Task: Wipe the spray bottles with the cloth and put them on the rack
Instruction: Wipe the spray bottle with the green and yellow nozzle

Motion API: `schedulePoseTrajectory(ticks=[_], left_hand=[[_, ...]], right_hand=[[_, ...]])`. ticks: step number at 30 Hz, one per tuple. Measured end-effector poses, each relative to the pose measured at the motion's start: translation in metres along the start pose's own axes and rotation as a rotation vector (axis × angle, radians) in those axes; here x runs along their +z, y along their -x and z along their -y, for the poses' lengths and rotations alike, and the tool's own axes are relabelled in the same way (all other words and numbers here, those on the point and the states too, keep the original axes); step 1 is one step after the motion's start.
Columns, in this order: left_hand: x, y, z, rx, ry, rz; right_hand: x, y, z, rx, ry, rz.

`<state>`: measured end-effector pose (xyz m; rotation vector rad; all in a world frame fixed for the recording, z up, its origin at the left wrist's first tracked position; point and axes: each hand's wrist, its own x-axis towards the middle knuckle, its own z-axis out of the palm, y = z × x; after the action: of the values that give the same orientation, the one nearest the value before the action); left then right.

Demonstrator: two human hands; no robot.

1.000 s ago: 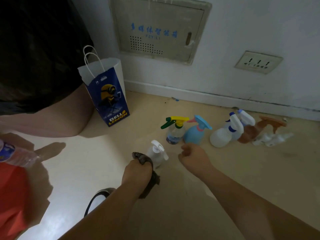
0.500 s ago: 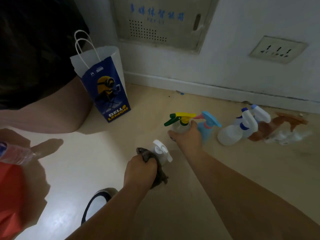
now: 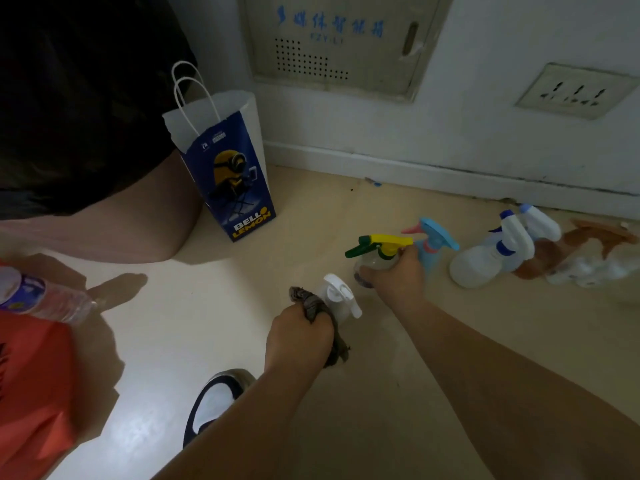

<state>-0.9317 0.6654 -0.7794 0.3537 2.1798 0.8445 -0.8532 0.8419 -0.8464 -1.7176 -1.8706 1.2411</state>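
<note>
At the far left edge we see a clear water bottle (image 3: 38, 299) lying over something orange (image 3: 31, 375). A blue-and-white paper bag (image 3: 228, 181) stands on the floor (image 3: 173, 323) near the wall. Toward the middle, our left hand (image 3: 298, 337) is closed round a bunched dark cloth (image 3: 311, 303), right beside a white-capped spray bottle (image 3: 341, 296) standing on the floor. Just right of it, our right hand (image 3: 394, 275) grips the clear body of the yellow-and-green-topped spray bottle (image 3: 381, 245); we cannot tell whether it is off the floor. Further right, along the wall side of the floor, we find a blue spray bottle (image 3: 433, 244), white spray bottles with blue trim (image 3: 485, 268) and a blurred brown spray bottle (image 3: 554, 251).
</note>
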Motion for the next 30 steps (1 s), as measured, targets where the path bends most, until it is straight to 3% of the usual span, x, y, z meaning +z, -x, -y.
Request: schedulePoseTrajectory(ticks=[8, 16, 23, 30], left_hand=[[-0.025, 0.012, -0.005, 0.016, 0.010, -0.068], [-0.070, 0.085, -0.072, 0.206, 0.105, -0.093], [-0.094, 0.172, -0.152, 0.357, 0.236, 0.101], [-0.097, 0.212, -0.185, 0.426, 0.286, 0.337]], right_hand=[[-0.043, 0.041, 0.001, -0.056, 0.046, 0.042], [-0.149, 0.112, 0.085, -0.194, -0.031, 0.034], [-0.240, 0.193, 0.151, -0.237, 0.002, 0.112], [-0.301, 0.257, 0.159, -0.329, 0.020, 0.154]])
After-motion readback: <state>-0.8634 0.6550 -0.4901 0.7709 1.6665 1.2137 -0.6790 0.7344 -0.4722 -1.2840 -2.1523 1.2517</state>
